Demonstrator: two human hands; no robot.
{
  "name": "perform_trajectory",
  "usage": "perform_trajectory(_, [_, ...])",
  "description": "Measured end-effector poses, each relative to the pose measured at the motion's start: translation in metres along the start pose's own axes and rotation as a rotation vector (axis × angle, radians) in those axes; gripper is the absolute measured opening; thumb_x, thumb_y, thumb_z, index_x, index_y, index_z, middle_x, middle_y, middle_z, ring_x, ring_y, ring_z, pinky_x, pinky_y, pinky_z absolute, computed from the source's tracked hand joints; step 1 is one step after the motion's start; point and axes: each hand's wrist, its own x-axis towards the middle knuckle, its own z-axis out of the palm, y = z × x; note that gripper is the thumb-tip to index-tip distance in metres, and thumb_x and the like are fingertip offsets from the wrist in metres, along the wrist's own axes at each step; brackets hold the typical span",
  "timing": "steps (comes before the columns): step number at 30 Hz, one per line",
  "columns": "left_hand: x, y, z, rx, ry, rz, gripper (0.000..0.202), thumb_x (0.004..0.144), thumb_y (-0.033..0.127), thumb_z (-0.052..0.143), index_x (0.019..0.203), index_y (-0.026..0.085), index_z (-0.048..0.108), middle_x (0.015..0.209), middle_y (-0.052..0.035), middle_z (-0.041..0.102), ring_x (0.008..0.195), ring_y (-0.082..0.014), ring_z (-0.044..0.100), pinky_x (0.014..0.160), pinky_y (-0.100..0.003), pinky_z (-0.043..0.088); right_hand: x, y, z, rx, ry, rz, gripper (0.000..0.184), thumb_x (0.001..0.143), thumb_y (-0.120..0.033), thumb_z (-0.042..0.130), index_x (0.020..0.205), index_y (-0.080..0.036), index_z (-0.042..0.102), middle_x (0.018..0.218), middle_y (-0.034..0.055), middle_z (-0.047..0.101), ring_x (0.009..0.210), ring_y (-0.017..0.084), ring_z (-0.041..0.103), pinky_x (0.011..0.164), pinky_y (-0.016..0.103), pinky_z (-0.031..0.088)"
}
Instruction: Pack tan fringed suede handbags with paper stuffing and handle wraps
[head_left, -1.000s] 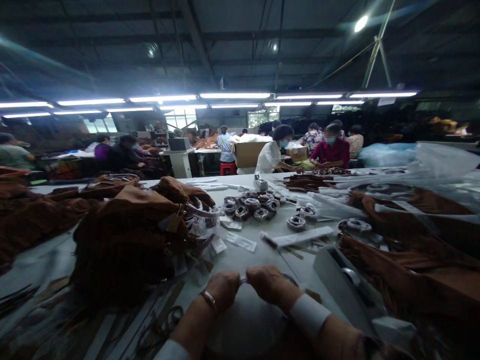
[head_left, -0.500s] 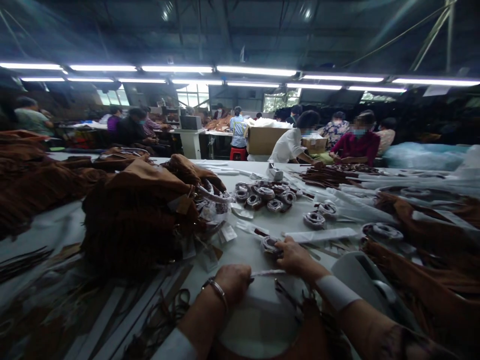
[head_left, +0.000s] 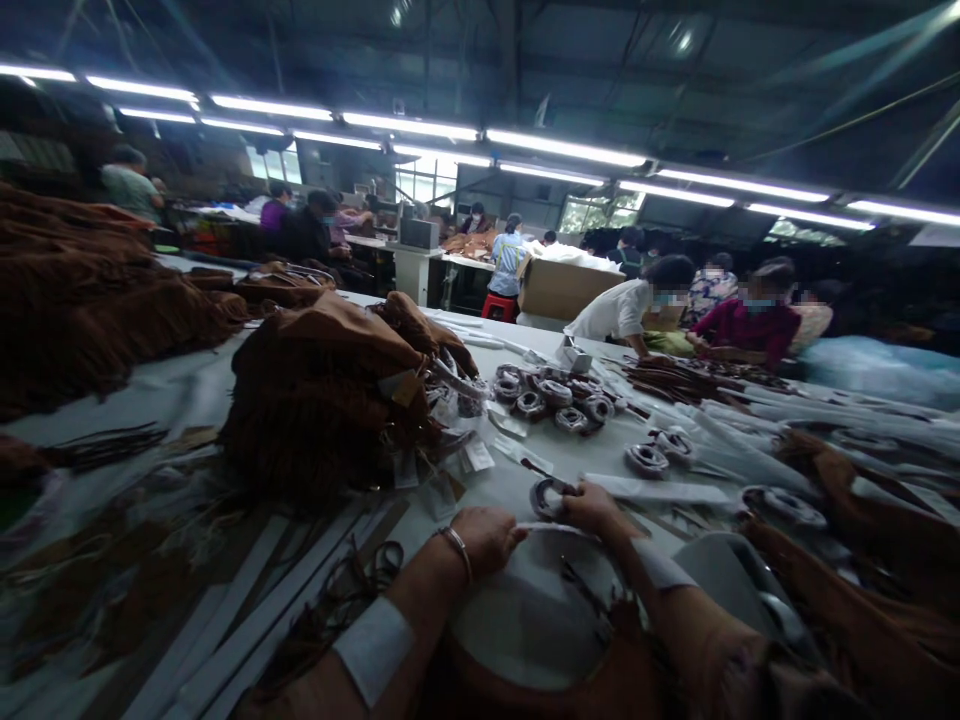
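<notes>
My left hand, a bracelet at its wrist, is closed with its fingertips pinching a thin pale wrapped strap. That strap bows across to the right, below my other hand. My right hand grips the side of a coiled strap in pale wrapping, with a dark brown strap end sticking out at its upper left. Beneath the hands lies a dark slim tool, perhaps scissors. Brown suede-like material curves around the near edge of the table, close to my body.
A tall pile of brown fringed pieces stands on the left. Several wrapped coils lie beyond my hands. White strips and brown scraps are spread at the near left. A grey dispenser-like object sits at right. Co-workers sit across the table.
The view has tilted and swung left. The strap between my hands has gone from nearly straight to bowed. My left hand's fingertips now point toward my right hand, which still holds the coil.
</notes>
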Motion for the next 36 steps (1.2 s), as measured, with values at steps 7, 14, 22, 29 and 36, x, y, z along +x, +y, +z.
perform_trajectory(7, [0.006, -0.014, 0.003, -0.060, 0.023, -0.033, 0.052, 0.098, 0.053, 0.032, 0.099, 0.020, 0.072, 0.098, -0.0147, 0.072, 0.089, -0.0276, 0.068, 0.075, -0.035, 0.048, -0.054, -0.031, -0.046, 0.312, 0.214, -0.111, 0.039, 0.091, -0.050, 0.045, 0.101, -0.015, 0.060, 0.060, -0.0021, 0.056, 0.053, 0.014, 0.053, 0.052, 0.024, 0.040])
perform_trajectory(14, [0.008, -0.022, -0.012, -0.240, -0.047, 0.082, 0.053, 0.098, 0.055, 0.036, 0.088, 0.016, 0.071, 0.076, -0.0059, 0.068, 0.068, -0.0161, 0.058, 0.060, -0.025, 0.038, -0.143, -0.046, -0.006, 0.088, -0.090, -0.335, 0.007, 0.078, -0.024, 0.057, 0.072, -0.021, 0.054, 0.063, -0.0020, 0.059, 0.060, 0.015, 0.052, 0.057, 0.026, 0.036])
perform_trajectory(22, [0.002, -0.021, -0.014, -0.319, -0.097, 0.148, 0.037, 0.076, 0.053, 0.071, 0.088, 0.017, 0.069, 0.069, 0.0025, 0.060, 0.064, -0.0120, 0.052, 0.052, -0.021, 0.031, -0.131, -0.054, 0.008, -0.019, 0.125, -0.360, 0.012, 0.088, -0.027, 0.049, 0.082, -0.021, 0.057, 0.076, 0.0058, 0.066, 0.069, 0.020, 0.060, 0.065, 0.030, 0.041])
perform_trajectory(29, [-0.003, -0.008, -0.014, -0.126, 0.057, 0.071, 0.033, 0.085, 0.050, 0.058, 0.087, 0.020, 0.071, 0.085, -0.0056, 0.071, 0.075, -0.0197, 0.063, 0.058, -0.026, 0.037, -0.148, -0.071, -0.023, -0.297, 0.245, -0.548, 0.037, 0.092, -0.034, 0.053, 0.125, -0.018, 0.060, 0.130, 0.0163, 0.062, 0.116, 0.031, 0.056, 0.097, 0.041, 0.040])
perform_trajectory(36, [-0.009, 0.007, -0.027, -0.035, 0.132, 0.165, 0.025, 0.089, 0.040, 0.054, 0.099, 0.021, 0.067, 0.101, -0.0086, 0.073, 0.091, -0.0240, 0.067, 0.077, -0.030, 0.046, -0.127, -0.102, -0.019, -0.457, 0.045, -0.549, 0.030, 0.092, -0.016, 0.048, 0.120, -0.014, 0.060, 0.119, 0.0165, 0.065, 0.110, 0.031, 0.056, 0.096, 0.044, 0.037])
